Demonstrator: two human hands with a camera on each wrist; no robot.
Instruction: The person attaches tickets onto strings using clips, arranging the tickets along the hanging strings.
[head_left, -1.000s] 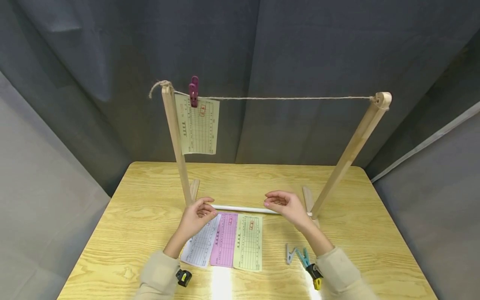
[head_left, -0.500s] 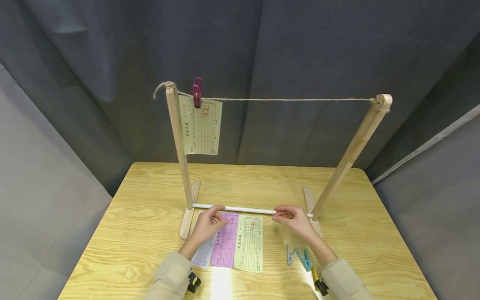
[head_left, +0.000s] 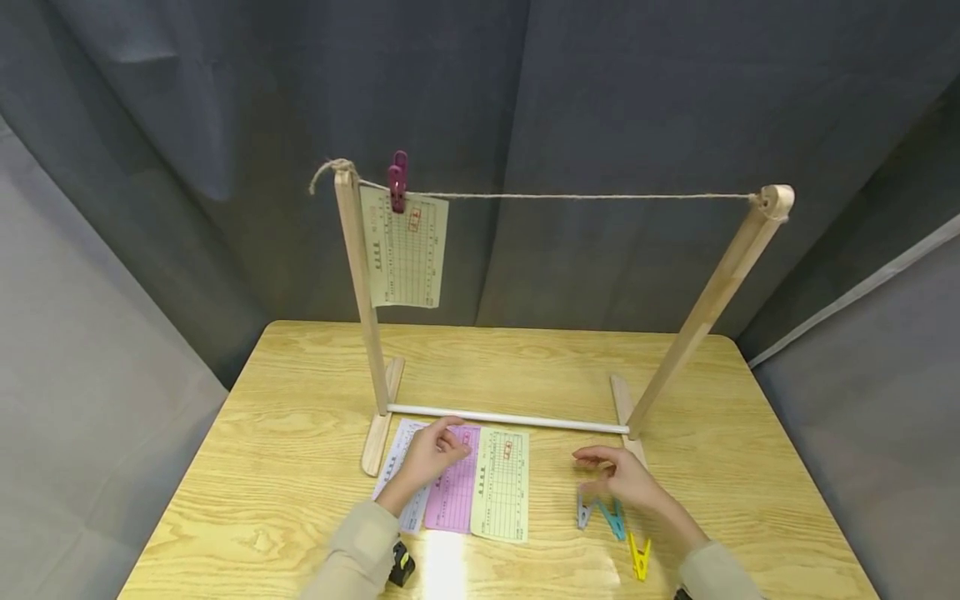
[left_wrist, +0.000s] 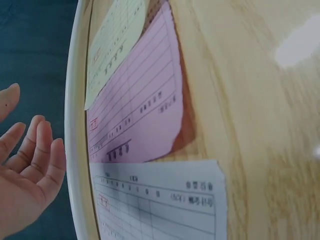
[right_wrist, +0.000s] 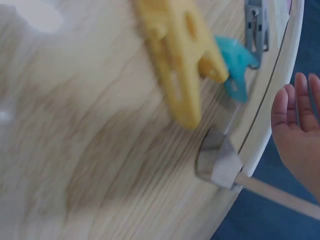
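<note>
Leaving the white rod [head_left: 510, 418], the relaxed right hand [head_left: 632, 481] is hovering near the gray clip [head_left: 583, 514]; the left hand [head_left: 426, 455], also loose, is hanging over the pink slip [head_left: 454, 493] on the surface [head_left: 262, 500].

Grey drapes [head_left: 637, 100] behind and beside the wood-grain table [head_left: 292, 392] suggest a curtained booth [head_left: 97, 333].

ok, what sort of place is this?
Probably a small curtained-off recording booth: dark grey fabric curtains hang behind a yellow wood-grain table, which bears a pale wooden frame strung with beige twine.
</note>
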